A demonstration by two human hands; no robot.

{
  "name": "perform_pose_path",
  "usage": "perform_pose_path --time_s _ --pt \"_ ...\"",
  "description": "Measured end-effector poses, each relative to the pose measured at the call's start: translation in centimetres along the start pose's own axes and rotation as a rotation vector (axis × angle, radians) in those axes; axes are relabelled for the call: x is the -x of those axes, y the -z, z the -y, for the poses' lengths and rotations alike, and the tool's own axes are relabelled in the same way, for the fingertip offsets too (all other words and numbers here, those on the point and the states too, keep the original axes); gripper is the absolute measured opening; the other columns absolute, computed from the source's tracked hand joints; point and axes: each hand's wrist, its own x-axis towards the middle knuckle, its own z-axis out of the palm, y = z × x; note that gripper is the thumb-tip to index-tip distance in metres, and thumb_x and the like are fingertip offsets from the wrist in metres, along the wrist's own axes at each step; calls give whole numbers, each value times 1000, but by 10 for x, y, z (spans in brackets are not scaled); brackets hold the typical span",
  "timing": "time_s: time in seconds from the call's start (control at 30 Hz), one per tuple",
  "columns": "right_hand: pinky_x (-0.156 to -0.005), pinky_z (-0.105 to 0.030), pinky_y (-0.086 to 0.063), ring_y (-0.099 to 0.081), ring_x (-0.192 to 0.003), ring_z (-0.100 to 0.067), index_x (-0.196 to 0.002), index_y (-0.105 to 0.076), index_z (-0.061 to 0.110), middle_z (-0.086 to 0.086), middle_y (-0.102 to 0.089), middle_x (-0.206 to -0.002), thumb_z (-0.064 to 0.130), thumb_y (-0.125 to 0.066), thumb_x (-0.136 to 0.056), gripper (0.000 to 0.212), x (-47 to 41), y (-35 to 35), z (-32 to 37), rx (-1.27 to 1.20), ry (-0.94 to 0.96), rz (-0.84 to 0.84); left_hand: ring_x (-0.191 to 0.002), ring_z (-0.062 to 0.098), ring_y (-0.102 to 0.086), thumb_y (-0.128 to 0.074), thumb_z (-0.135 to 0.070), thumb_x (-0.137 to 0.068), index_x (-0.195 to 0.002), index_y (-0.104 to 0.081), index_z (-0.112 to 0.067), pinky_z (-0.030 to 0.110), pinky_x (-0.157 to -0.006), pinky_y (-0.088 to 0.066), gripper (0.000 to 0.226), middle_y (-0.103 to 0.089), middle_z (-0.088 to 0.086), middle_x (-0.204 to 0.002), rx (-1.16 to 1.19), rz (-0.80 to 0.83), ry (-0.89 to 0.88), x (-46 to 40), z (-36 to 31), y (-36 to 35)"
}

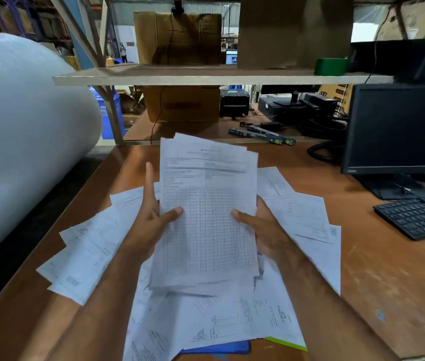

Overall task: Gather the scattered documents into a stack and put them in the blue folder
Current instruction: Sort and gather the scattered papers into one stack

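I hold a loose stack of printed documents (207, 217) above the brown table (377, 277), its top sheet a form with a grid. My left hand (151, 220) grips the stack's left edge, thumb on top and index finger stretched up along the side. My right hand (260, 227) grips the right edge, thumb on the top sheet. More scattered documents (89, 254) lie fanned out on the table under and around the stack, on both sides and toward me. A corner of the blue folder (221, 348) shows under the near sheets, mostly covered.
A huge white roll (24, 131) fills the left side. A black monitor (401, 128) and keyboard (419, 214) stand at the right. A shelf board (206, 78) with cardboard boxes and a green tape roll (331, 66) runs overhead. A green sheet edge (288, 343) peeks out near the folder.
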Motion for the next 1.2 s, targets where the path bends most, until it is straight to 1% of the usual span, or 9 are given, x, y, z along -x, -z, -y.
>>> perform_pose_path --time_s 0.1,0.3,0.4,0.57,0.8,0.93,1.0,1.1,1.2 --pt "-101 -47 -55 -69 -116 -18 -131 -61 17 1 -72 -125 8 -71 -94 39 -5 -13 22 202 171 -107 -138 20 -54 -71 -39 -90 -156 0 -60 55 -106 -51 99 -42 -11 -160 -140 -29 -94 -6 -14 -2" --pt "-91 -25 -57 -66 -113 -6 -135 -55 22 13 -68 -122 13 -68 -96 42 -8 -27 31 309 312 -257 -139 -2 -44 -59 -33 -98 -157 -11 -57 23 -98 -53 79 -32 -32 -156 -316 -22 -256 -1 -17 -15" --pt "-95 -29 -55 -64 -114 -7 -141 -51 21 9 -66 -124 11 -67 -97 48 -4 -24 21 394 236 -200 -131 -9 -46 -58 -30 -100 -144 -35 -62 36 -106 -52 59 -39 -37 -146 -420 8 -187 6 1 -12" --pt "-107 -37 -50 -62 -117 -12 -139 -48 22 6 -64 -127 10 -70 -93 52 1 -16 1 567 183 -168 -129 5 -52 -63 -14 -101 -133 -65 -38 45 -109 -50 40 -53 -33 -137 -330 -15 -63 10 22 -9" --pt "-91 -20 -53 -64 -112 -1 -134 -55 23 10 -68 -127 34 -74 -92 47 -15 -4 1 620 71 -8 -134 10 -51 -63 6 -95 -131 -71 -28 42 -116 -41 50 -56 -20 -146 -89 -108 107 -3 29 12" --pt "-103 -30 -43 -55 -130 -19 -138 -57 18 0 -55 -144 52 -57 -98 52 -48 20 -8 993 31 -90 -126 6 -53 -64 1 -95 -133 -68 -29 35 -108 -43 48 -53 -20 -146 -112 -191 171 1 51 28" --pt "-117 -45 -34 -38 -145 -27 -150 -45 23 -3 -38 -160 60 -46 -100 63 -69 31 -16 1261 -37 -116 -122 4 -52 -65 1 -95 -134 -66 -27 35 -109 -41 48 -53 -22 -142 -151 -221 191 4 60 30" --pt "-120 -61 -18 -16 -156 -30 -161 -15 40 2 -11 -171 69 -28 -99 69 -96 38 -26 1496 -186 -65 -115 -4 -51 -64 1 -96 -135 -65 -24 32 -108 -36 46 -48 -36 -131 -202 -244 198 2 67 29" --pt "-119 -64 -14 -18 -155 -30 -160 -11 44 3 -14 -170 75 -17 -97 70 -110 39 -33 1613 -224 -62 -114 -3 -50 -64 -5 -98 -135 -65 -27 36 -106 -36 43 -47 -40 -129 -222 -259 223 -3 70 30"
